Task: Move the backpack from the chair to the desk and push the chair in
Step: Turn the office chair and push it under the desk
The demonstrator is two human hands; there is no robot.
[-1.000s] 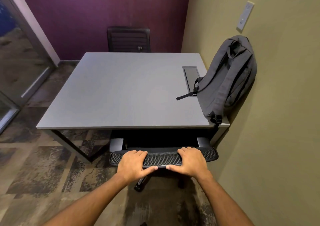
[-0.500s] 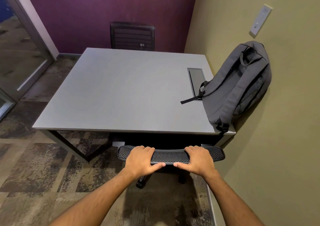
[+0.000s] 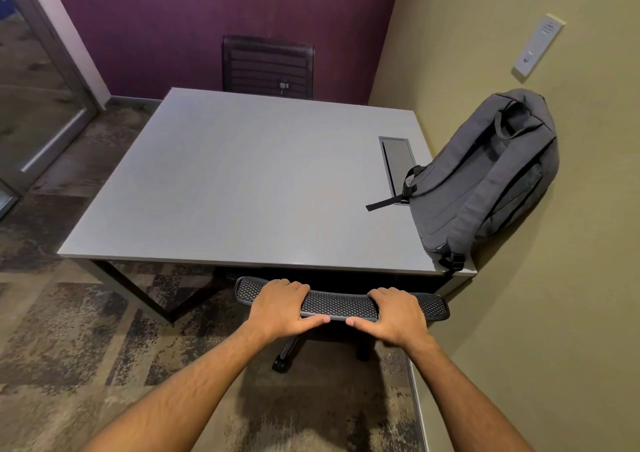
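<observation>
Pushing done or nearly so: both hands, left (image 3: pixel 281 308) and right (image 3: pixel 394 316), clamp the chair (image 3: pixel 337 303) top, which has slid further under the counter (image 3: pixel 242 188) since a second ago, backpack (image 3: pixel 485 178) resting on counter against wall.

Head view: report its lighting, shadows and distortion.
Head view: even indoor light, no harsh glare on the desk; the backpack throws a soft shadow on the wall, the chair one on the carpet; wide-angle bending bows the desk edges; hands are sharp.
</observation>
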